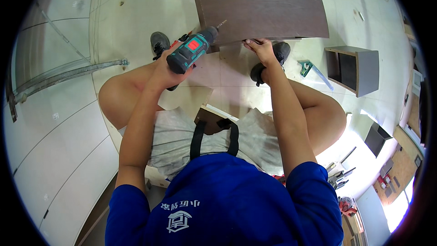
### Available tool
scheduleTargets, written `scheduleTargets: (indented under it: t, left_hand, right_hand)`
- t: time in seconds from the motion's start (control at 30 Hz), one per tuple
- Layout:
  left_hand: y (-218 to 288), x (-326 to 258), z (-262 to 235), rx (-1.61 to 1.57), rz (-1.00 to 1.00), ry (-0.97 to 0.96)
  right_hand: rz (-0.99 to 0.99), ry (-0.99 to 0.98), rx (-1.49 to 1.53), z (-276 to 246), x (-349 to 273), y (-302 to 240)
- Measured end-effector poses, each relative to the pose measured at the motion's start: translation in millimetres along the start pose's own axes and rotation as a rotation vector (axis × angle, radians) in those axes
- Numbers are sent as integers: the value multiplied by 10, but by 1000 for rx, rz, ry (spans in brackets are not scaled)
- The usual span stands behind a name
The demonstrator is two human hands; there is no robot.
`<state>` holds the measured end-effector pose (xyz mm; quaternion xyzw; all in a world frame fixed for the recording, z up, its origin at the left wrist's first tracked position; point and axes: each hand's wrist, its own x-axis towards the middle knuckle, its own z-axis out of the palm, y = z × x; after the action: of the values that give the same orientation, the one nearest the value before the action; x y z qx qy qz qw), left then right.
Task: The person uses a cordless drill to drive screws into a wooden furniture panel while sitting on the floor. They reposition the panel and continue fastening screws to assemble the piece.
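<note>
Cordless drill (193, 50) is gripped in the left hand (166, 69), which is clamped around the handle, mostly hidden under the tool body. Held this way, the bit (222, 24) is pointed up and rightward, seen over the left part of the dark brown board (268, 11); probably angled so that chuck and tip can be seen from above. Contact between bit and board cannot be confirmed.

Board is laid on the tiled floor (227, 70) ahead of the feet, long edge turned toward the body, likely for easy reach by both hands. A narrow end piece (198, 9) is seen standing across its left end. At the near edge, the right hand (261, 51) is placed with thumb and fingers drawn close together, presumably for steadying; whether the edge or some small part is pinched cannot be told.

Knees are spread wide, so the work area is left open between the shoes (159, 43). Green-handled square (306, 67) is set down just beside the right shin, apparently within reach. Grey open box (366, 72) is parked farther right, off the board. Metal rail (75, 74) is seen at the left, well apart from the drill.
</note>
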<state>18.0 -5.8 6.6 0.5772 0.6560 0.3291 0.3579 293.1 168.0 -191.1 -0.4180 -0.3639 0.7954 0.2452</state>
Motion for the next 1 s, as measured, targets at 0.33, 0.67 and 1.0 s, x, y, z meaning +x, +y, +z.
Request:
scheduleTargets:
  t: [0.33, 0.67, 1.0]
  left_hand:
    - [41, 76, -139, -41, 10, -109]
    - [431, 610, -487, 21, -215, -303]
    - [610, 1003, -495, 201, -312, -556]
  right_hand:
    - [29, -40, -14, -30, 11, -20]
    - [18, -64, 10, -55, 41, -5]
    - [14, -50, 6, -36, 45, -23]
